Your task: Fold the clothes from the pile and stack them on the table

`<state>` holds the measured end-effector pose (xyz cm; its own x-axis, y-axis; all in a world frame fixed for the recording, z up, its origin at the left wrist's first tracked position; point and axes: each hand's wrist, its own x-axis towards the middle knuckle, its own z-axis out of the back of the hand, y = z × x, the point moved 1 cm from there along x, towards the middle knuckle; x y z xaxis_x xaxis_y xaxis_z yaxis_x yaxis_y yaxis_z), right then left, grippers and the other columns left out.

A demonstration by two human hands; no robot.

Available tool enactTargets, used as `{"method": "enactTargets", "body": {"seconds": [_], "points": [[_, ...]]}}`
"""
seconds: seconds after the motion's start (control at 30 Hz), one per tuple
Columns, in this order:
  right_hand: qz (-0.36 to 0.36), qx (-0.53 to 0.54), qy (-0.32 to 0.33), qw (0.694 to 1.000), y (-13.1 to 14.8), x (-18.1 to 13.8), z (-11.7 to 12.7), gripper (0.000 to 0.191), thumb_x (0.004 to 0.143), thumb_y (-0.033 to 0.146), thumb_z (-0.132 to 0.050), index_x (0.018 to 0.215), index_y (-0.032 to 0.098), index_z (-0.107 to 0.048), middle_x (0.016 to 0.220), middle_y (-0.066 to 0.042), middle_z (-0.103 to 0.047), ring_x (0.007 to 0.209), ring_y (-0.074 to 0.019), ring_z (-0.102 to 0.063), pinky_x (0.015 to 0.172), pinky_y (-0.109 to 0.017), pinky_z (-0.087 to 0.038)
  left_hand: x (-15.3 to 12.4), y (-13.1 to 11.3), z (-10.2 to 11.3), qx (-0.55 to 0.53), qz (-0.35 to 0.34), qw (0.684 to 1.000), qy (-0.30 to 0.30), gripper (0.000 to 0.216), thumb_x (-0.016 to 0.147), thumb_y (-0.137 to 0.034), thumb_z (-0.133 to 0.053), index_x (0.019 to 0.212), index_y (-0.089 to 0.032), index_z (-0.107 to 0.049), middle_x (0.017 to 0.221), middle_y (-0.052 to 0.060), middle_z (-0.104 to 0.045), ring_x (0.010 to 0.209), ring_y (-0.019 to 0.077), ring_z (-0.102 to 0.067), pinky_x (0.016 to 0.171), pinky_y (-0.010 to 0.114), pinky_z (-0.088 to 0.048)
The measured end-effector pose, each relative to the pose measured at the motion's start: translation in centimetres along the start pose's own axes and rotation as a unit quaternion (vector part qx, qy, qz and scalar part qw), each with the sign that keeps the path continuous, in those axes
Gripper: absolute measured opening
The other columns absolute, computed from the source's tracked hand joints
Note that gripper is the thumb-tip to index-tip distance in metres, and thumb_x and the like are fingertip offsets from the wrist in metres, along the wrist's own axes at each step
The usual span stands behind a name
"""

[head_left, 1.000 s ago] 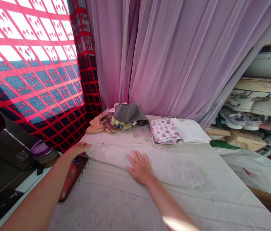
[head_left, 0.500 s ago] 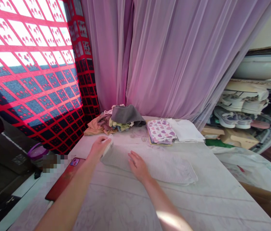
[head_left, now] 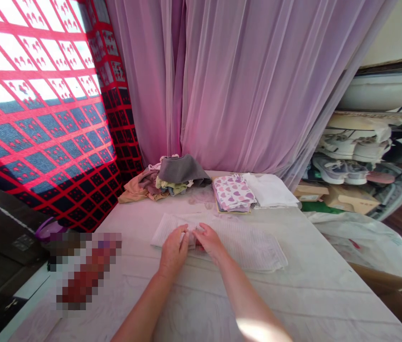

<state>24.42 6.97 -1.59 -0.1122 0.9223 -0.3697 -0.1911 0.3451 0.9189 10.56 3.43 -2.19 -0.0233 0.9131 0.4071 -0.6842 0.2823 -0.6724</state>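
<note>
Head view: pale ribbed cloth [head_left: 251,244] lies flat in the middle of the bed [head_left: 293,304], its left end doubled over. Risk, by my judgement: the thin fold could skew or spring open if the pinch loosens. Left hand [head_left: 172,251] is palm down, fingers curled onto the folded edge, gripping it. Right hand [head_left: 211,241] meets it fingertip to fingertip; pinching or pressing, I cannot tell.

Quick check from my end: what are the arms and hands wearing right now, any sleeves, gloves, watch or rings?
Nothing worn shows. The left hand and right hand are ungloved; the left forearm and right forearm are bare to the frame edge: no sleeve, watch or bracelet. Rings: too small to tell.
</note>
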Motion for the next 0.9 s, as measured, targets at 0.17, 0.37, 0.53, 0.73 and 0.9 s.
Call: {"method": "enactTargets", "body": {"seconds": [0.17,0.37,0.53,0.73,0.9], "points": [[0.115,-0.272,-0.093,0.951,1.8,0.6,-1.0,0.063,0.081,0.019,-0.055,0.142,0.017,-0.039,0.104,-0.007,-0.069,0.094,-0.0201,-0.064,0.084,-0.029,-0.044,0.4,4.1,3.6,0.163,0.041,0.986,-0.011,0.04,0.091,-0.033,-0.041,0.122,-0.015,-0.06,0.139,0.014,-0.054,0.133,0.0301,-0.043,0.11,0.05,-0.034],[0.118,-0.373,-0.136,0.91,1.2,0.3,-0.8,0.055,0.086,0.019,-0.048,0.14,0.017,-0.043,0.119,-0.011,-0.063,0.103,-0.0222,-0.062,0.087,-0.03,-0.043,-0.9,5.6,3.3,0.253,0.121,0.958,0.057,0.05,0.094,-0.033,-0.038,0.139,-0.015,-0.046,0.145,0.013,-0.047,0.136,0.0298,-0.039,0.111,0.055,-0.028],[0.1,-0.391,-0.147,0.903,1.0,0.3,-0.1,0.06,0.081,0.012,-0.05,0.14,0.02,-0.044,0.124,-0.011,-0.059,0.096,-0.0188,-0.063,0.085,-0.028,-0.045,-1.2,5.1,3.2,0.263,0.101,0.957,0.072,0.053,0.094,-0.036,-0.038,0.143,-0.015,-0.042,0.152,0.013,-0.036,0.141,0.0294,-0.03,0.112,0.054,-0.026],[0.165,-0.466,-0.173,0.852,3.7,-0.1,-0.5,0.052,0.08,0.008,-0.046,0.129,0.021,-0.057,0.122,-0.01,-0.058,0.098,-0.0206,-0.062,0.085,-0.029,-0.046,-1.1,4.5,3.2,0.252,0.067,0.961,0.089,0.046,0.093,-0.038,-0.043,0.135,-0.021,-0.053,0.149,0.008,-0.042,0.14,0.0319,-0.032,0.112,0.057,-0.023],[0.338,-0.43,-0.023,0.837,5.6,2.5,-5.1,0.039,0.087,0.012,-0.044,0.111,0.027,-0.07,0.11,-0.003,-0.066,0.101,-0.0141,-0.06,0.092,-0.022,-0.042,-1.1,4.8,3.4,0.201,0.081,0.973,0.081,0.039,0.092,-0.03,-0.045,0.128,-0.023,-0.058,0.145,0.007,-0.049,0.136,0.0303,-0.039,0.109,0.057,-0.027]]}}
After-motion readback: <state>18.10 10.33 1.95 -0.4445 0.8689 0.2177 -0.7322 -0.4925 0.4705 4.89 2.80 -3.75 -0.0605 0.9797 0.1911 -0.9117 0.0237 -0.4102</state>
